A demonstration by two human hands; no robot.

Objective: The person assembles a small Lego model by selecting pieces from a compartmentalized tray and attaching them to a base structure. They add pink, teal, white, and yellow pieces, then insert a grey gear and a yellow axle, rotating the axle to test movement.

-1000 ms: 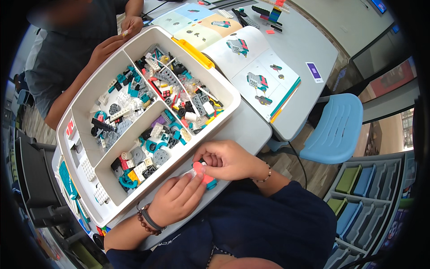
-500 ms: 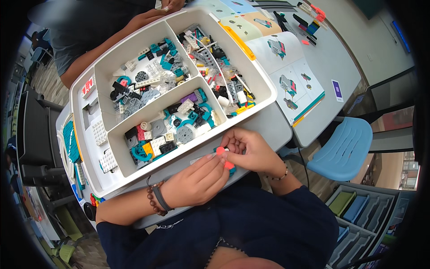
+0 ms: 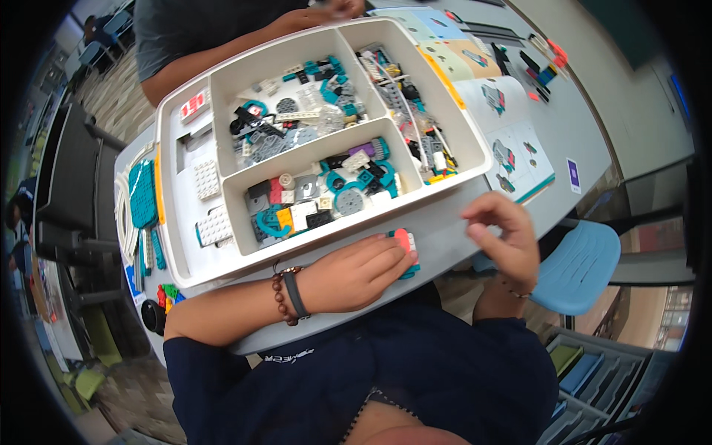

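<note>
My left hand lies low over the near edge of the table, fingers together, gripping a small building-brick model in coral, teal and white. Part of the model is hidden under the fingertips. Lifted away to the right is my right hand, its thumb apart from bent fingers and nothing seen between them. Just beyond both hands stands a white sorting tray whose compartments hold loose teal, grey, black, white and yellow bricks.
An open instruction booklet lies right of the tray. Another built model sits at the far right. Across the table are a person's forearms. Teal plates lie left of the tray; a blue chair is at the right.
My right hand has let go of the brick model and moved off to the right. My left hand keeps hold of the model, now lower at the table. The view has shifted slightly.
</note>
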